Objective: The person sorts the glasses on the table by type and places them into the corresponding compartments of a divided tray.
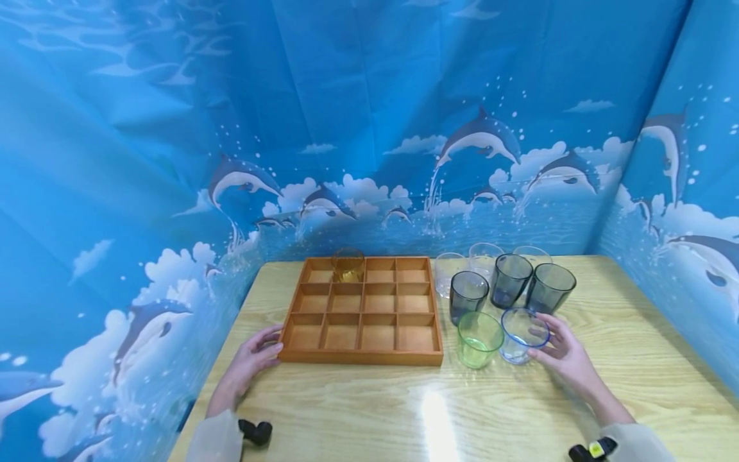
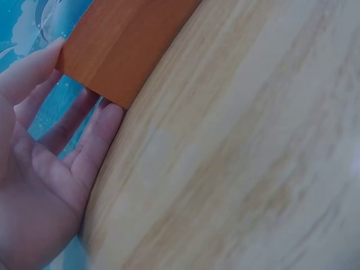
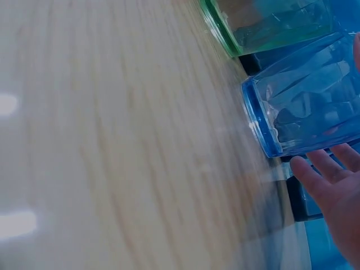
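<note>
A blue-rimmed clear drinking glass (image 1: 516, 346) stands upright at the front of a group of glasses. My right hand (image 1: 566, 353) holds it from the right, thumb on the near side and fingers round the far side; the right wrist view shows the same glass (image 3: 309, 98) beside my fingers. A green glass (image 1: 476, 353) stands just left of it. My left hand (image 1: 254, 356) touches the left front corner of a wooden compartment tray (image 1: 364, 357). In the left wrist view its fingers (image 2: 98, 132) lie loosely against the tray's end.
An amber glass (image 1: 348, 269) sits in a back-row compartment of the tray. Behind the green and blue-rimmed glasses stand dark grey glasses (image 1: 466, 298) and several clear ones (image 1: 447, 266). A dolphin-printed curtain (image 1: 369, 128) rises behind the wooden table (image 1: 346, 410).
</note>
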Demonstrator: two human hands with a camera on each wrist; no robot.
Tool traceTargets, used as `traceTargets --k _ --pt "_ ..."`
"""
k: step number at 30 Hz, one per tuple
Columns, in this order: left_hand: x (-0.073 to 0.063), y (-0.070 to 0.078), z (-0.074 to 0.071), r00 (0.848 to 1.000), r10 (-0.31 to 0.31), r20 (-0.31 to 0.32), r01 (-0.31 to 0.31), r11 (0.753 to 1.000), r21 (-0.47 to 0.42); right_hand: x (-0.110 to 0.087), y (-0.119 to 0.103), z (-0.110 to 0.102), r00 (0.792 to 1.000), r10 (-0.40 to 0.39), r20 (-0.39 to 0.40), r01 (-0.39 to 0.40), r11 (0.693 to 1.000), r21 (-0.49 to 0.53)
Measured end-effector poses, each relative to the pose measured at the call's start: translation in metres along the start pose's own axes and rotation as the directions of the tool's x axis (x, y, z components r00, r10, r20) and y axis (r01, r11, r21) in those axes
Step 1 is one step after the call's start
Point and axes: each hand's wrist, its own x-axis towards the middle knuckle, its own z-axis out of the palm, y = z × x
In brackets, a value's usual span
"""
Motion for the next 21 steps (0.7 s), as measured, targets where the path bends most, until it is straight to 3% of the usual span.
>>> traceTargets --k 21 --pt "0.0 -0.001 0.0 1.0 0.003 0.0 -0.003 1.0 0.02 0.008 0.016 0.014 0.997 -0.066 -0.05 0.074 0.983 0.166"
